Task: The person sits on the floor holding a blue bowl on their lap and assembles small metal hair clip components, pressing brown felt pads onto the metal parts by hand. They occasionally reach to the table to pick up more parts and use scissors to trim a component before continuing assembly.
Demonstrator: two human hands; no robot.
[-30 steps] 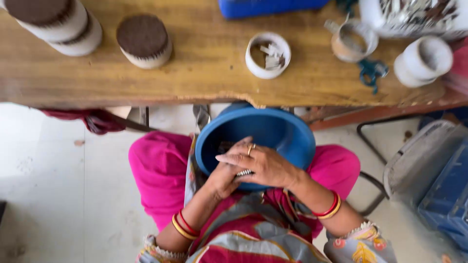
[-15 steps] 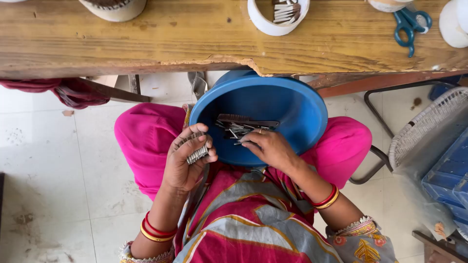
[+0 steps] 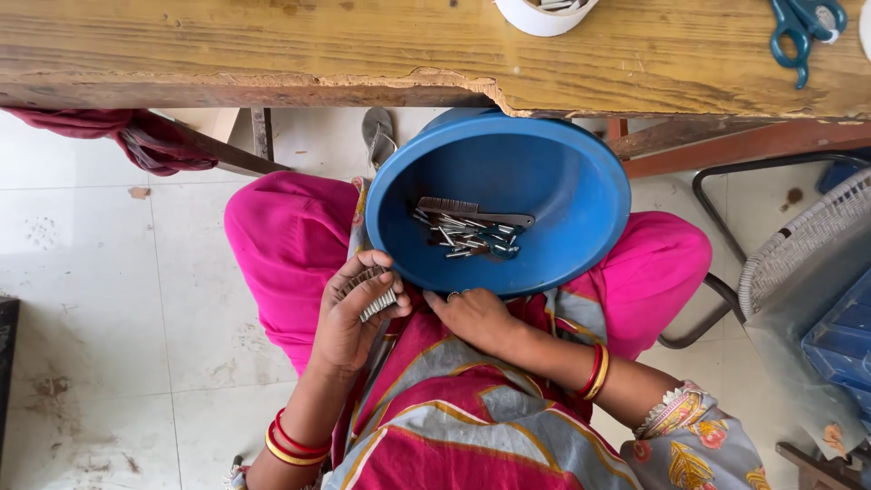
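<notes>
Metal pins: a neat bundle of small, thin silver pieces sits in the left hand, lower centre-left of the frame, just beside the rim of the blue basin.
Left hand: fingers curled around the bundle, thumb pressing across its top — closed on it, with the ends of the pieces sticking out past the fingers.
Right hand: resting palm down against the near rim of the basin at centre; fingers loosely bent, and nothing seen in its hold.
Loose pile: more of the same metal pieces lie scattered in the bottom of the basin, with a longer flat dark strip across the top of the heap.
Handling: the pieces look light, stiff and smooth, so likely to slip and fan out; a pinch across the middle of the bundle looks the safest hold, since a grip near one end would let them splay.
Blue basin: round plastic, tilted on the person's lap, its far edge tucked under the table.
Wooden table: across the top of the frame — chipped front edge.
Teal scissors: upper right, on the table.
White cup: top centre, partly cut off.
</notes>
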